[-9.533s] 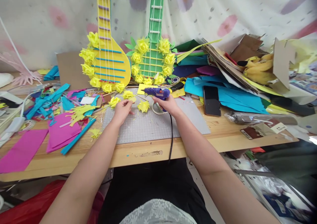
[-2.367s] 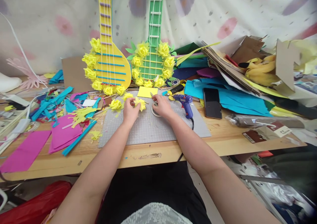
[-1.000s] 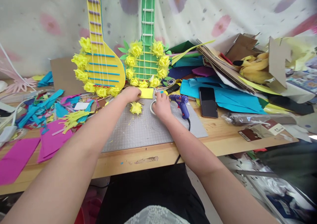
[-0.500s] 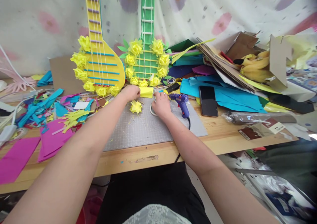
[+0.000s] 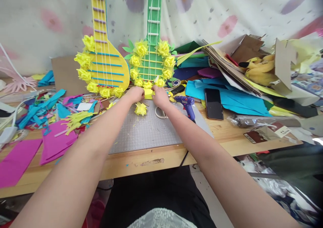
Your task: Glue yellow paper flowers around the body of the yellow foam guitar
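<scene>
My left hand (image 5: 136, 95) is closed on the left end of a small piece of yellow paper (image 5: 148, 93). At its other end my right hand (image 5: 160, 97) pinches the same paper, the fingertips partly hidden. A yellow paper flower (image 5: 140, 109) lies on the grey cutting mat (image 5: 146, 134), just below my left hand. Beside my right wrist rests a pale loop handle (image 5: 159, 112), its other end hidden. To the right is a blue glue gun (image 5: 188, 104). Behind the hands stand a green paper guitar (image 5: 153, 46) and a yellow one (image 5: 111, 66), both trimmed with yellow flowers.
Coloured paper scraps (image 5: 32, 108) and magenta sheets (image 5: 57, 142) cover the table's left side. On the right lie a black phone (image 5: 213, 103), blue sheets (image 5: 234, 98) and a cardboard pile (image 5: 229, 66). The wooden table edge (image 5: 176, 150) runs in front.
My right hand has moved slightly left and up to the yellow paper, uncovering more of the loop handle. The paper is now held between both hands. The view has shifted slightly.
</scene>
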`<state>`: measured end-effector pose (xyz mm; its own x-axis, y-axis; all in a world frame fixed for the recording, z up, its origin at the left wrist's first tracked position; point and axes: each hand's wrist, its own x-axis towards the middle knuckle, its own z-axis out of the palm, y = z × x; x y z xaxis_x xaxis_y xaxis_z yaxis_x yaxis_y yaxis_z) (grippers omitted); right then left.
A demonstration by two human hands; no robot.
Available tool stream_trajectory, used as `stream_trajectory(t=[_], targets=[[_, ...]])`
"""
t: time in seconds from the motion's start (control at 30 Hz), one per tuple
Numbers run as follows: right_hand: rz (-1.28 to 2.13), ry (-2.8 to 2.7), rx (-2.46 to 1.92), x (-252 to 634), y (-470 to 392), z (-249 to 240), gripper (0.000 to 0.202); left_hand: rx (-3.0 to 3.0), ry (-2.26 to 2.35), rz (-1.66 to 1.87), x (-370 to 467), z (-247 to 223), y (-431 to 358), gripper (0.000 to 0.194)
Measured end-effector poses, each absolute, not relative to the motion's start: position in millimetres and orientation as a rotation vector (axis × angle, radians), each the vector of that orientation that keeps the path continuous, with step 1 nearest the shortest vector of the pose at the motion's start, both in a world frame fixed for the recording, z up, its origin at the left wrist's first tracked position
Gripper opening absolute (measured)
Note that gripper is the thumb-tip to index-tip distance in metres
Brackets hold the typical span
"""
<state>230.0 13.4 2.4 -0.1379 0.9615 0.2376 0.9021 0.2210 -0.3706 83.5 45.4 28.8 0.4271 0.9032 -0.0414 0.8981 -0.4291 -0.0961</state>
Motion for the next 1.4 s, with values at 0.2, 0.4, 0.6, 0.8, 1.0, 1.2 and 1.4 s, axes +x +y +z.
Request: stream_trajectory(t=[0.2, 0.4, 0.6, 0.8, 1.0, 1.2, 1.4], targets=[[0.131, -2.167, -1.746, 229, 21, 2, 0.041, -2.625, -1.674, 0.071, 81, 28, 47, 0.031], [0.101, -2.126, -1.812, 229, 33, 2, 0.030, -2.704, -1.715, 0.003, 79, 26, 52, 0.027], [0.282, -1.943, -1.886, 235, 51, 6, 0.020, -2.719, -1.818, -0.559, 68, 22, 54, 0.035], [0.597, -1.523, -1.786, 241, 59, 7, 0.022, -2.378, -2.054, -1.397, 58, 33, 42, 0.015], [0.608, -1.319, -1.410, 244, 49, 16, 0.014, -2.308, -2.223, -2.156, 65, 34, 17, 0.007], [0.495, -1.533, -1.197, 227, -10, 21, 0.015, -2.253, -2.043, -3.143, 85, 31, -30, 0.017], [0.574, -1.736, -1.114, 215, -47, -4, 0.018, -1.757, -2.001, -3.687, 86, 13, -60, 0.016]])
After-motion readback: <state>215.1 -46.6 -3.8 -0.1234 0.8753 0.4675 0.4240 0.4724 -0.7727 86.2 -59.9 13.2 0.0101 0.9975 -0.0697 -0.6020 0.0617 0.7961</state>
